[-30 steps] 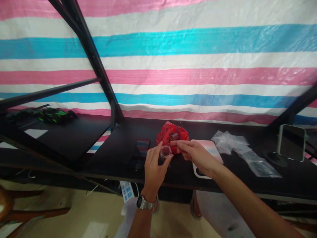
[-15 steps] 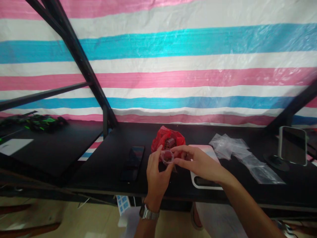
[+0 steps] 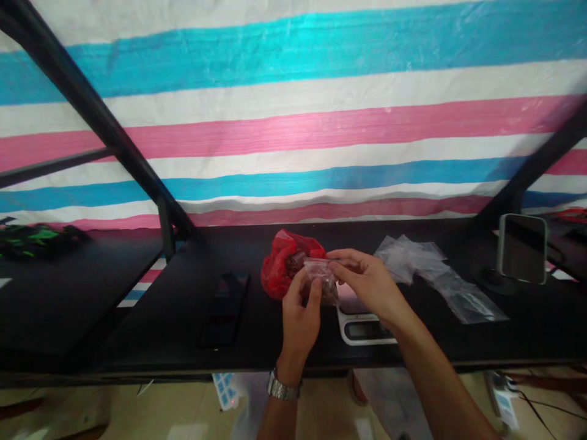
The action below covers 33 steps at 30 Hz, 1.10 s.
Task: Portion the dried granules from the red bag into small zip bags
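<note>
1. The left hand, a metal watch on its wrist, is raised over the front of the black tabletop; its thumb and fingertips are pinched together on the left edge of a small clear plastic bag with dark contents.
2. The right hand meets it from the other side, thumb and forefinger clamped on the bag's top right edge, so the bag hangs between the two sets of fingers, off the table.
3. Just below the right fingers lies a small white digital scale, partly hidden by that hand.
4. Just beyond the left fingers sits a crumpled red plastic bag.
5. Left of the left fingers, well apart, a dark phone lies flat.
6. Right of the right fingers is a heap of empty clear plastic bags; beyond it a phone on a round stand.
7. Farthest back hangs a pink, blue and white striped tarpaulin.
</note>
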Tool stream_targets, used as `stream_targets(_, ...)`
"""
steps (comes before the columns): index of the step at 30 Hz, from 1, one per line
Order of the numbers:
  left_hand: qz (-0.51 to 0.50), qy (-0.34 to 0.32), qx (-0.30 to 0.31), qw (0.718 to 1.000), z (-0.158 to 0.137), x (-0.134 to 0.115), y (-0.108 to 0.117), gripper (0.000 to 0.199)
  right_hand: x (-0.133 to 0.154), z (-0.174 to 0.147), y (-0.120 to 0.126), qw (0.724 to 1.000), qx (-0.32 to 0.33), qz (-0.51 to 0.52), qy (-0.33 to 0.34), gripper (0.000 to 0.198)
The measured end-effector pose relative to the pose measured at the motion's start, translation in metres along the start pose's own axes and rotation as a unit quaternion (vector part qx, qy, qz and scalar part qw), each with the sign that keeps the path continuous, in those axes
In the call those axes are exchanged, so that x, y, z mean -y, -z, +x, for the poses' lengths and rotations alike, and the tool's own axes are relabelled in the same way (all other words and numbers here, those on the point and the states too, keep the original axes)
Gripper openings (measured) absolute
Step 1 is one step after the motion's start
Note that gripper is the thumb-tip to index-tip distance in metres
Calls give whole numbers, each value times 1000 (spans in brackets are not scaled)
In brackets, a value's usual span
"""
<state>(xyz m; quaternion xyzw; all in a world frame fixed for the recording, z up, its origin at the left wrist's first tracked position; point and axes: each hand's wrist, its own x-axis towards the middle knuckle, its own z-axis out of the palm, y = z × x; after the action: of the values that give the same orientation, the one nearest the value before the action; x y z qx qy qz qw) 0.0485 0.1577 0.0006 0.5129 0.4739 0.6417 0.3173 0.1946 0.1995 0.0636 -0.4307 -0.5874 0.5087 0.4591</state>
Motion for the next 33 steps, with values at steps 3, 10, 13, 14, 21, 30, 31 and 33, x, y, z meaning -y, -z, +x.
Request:
stream_targets(3, 14, 3, 20, 1000, -1, -3, -2, 42, 4, -4, -3, 997, 48, -61, 19, 26)
stream_targets(10, -51, 118, 31, 991, -2, 5, 11, 55, 22, 26, -15, 965, 49, -238, 93, 21)
stream_targets(13, -66, 159, 25, 985, 2, 7, 22, 61, 23, 53, -29, 910, 32, -406, 82, 24)
stream_targets(14, -69, 162, 17, 984, 3, 7, 26, 63, 21, 61, -36, 878, 50, -471, 71, 23)
stream_targets(21, -33, 129, -49, 990, 12, 0, 53, 57, 9, 81, -62, 757, 142, -636, 54, 29)
stream_targets(30, -83, 154, -131, 976, 11, -3, 60, 60, 7, 81, -62, 765, 156, -623, 51, 25)
stream_targets(31, -92, 153, -135, 975, 11, -5, 59, 60, 9, 81, -61, 762, 155, -628, 41, 26)
stream_targets(33, -112, 155, -134, 972, 11, -8, 58, 60, 13, 80, -58, 756, 158, -634, 25, 28)
